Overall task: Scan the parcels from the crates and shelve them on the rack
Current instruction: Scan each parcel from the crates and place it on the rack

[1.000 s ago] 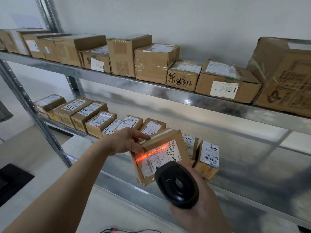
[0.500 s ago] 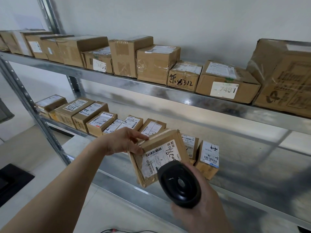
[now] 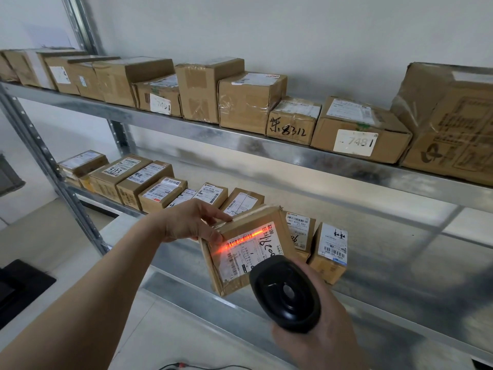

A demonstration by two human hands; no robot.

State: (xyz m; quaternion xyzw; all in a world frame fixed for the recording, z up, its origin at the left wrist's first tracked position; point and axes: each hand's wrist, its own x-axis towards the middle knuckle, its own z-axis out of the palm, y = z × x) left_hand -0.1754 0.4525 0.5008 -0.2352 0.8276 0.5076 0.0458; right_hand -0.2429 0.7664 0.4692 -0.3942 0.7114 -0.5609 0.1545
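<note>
My left hand point(image 3: 190, 221) grips the top left corner of a small brown cardboard parcel point(image 3: 240, 268), holding it tilted in front of the lower shelf of the metal rack point(image 3: 266, 145). Its white label faces me, and a red-orange scan line crosses the barcode. Just below and to the right, my right hand point(image 3: 317, 335) grips a black handheld scanner point(image 3: 286, 292) that points at the label. The scanner covers the parcel's lower right corner.
The upper shelf holds a long row of brown boxes point(image 3: 250, 102), with a large one at the far right point(image 3: 453, 121). Small labelled parcels point(image 3: 330, 249) line the lower shelf, whose right part point(image 3: 400, 263) is bare metal. A black object point(image 3: 18, 287) lies on the floor at left.
The red scan line was on the label a second ago, off half a second ago, and is lit again now. Parcel and both hands have barely moved.
</note>
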